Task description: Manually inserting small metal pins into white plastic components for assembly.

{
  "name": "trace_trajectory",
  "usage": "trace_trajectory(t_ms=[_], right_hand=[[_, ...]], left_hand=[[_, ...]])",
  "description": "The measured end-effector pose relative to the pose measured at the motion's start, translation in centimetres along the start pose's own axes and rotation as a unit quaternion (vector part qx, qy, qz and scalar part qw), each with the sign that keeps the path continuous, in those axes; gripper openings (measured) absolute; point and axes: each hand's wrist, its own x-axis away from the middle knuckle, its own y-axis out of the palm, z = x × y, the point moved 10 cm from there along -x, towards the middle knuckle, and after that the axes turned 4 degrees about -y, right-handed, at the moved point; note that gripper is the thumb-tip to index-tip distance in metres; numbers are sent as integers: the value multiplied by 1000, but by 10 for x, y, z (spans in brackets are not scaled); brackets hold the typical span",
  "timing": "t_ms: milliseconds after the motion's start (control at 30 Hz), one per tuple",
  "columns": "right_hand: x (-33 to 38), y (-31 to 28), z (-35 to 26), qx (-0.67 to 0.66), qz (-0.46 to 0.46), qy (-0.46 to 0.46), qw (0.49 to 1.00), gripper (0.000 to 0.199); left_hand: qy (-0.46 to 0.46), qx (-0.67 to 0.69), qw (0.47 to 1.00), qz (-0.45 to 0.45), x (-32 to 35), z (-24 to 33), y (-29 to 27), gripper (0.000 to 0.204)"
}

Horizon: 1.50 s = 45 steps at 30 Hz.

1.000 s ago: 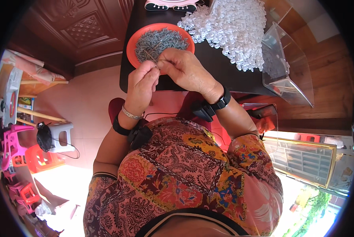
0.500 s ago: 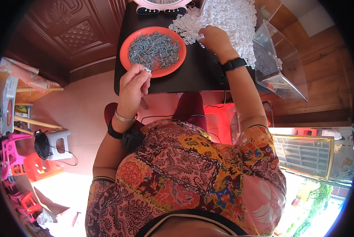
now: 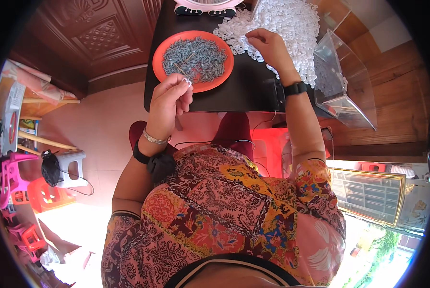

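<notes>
Pinched between the thumb and fingers of my left hand (image 3: 167,101) is a small white plastic hook piece (image 3: 188,82), held over the near edge of an orange plate (image 3: 158,67). A heap of small grey pointed pieces (image 3: 196,60) fills most of the plate. My right hand (image 3: 275,52) is at the near left side of a big pile of white plastic pieces (image 3: 296,29). Its thumb and forefinger come close together there; whatever is between them blends into the white pile and cannot be made out.
The plate and pile share a dark table (image 3: 246,91). A clear plastic box (image 3: 331,77) stands at the right edge, beside a wooden wall. At the far edge is a pink round-framed object (image 3: 208,6) with shoe-shaped feet. A red stool (image 3: 270,149) is under the table; other stools are on the left.
The table and plate appear slightly farther right in the picture. My left hand keeps hold of the white hook piece, and my right hand stays at the pile with its fingers shifted slightly.
</notes>
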Motion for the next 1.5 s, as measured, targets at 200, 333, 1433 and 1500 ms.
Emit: trace_trajectory(t_ms=[200, 333, 1433, 1500], right_hand=[[36, 52, -55, -402, -81, 96, 907, 14], [53, 81, -92, -464, -112, 77, 875, 11], [59, 104, -92, -469, -126, 150, 861, 16], [59, 104, -93, -466, -122, 138, 865, 16]], left_hand=[[66, 59, 995, -41, -1, 18, 16, 22], [84, 123, 987, -61, -2, 20, 18, 22], [38, 15, 998, 41, 0, -4, -3, 20], [33, 8, 999, 37, 0, -4, -3, 20]])
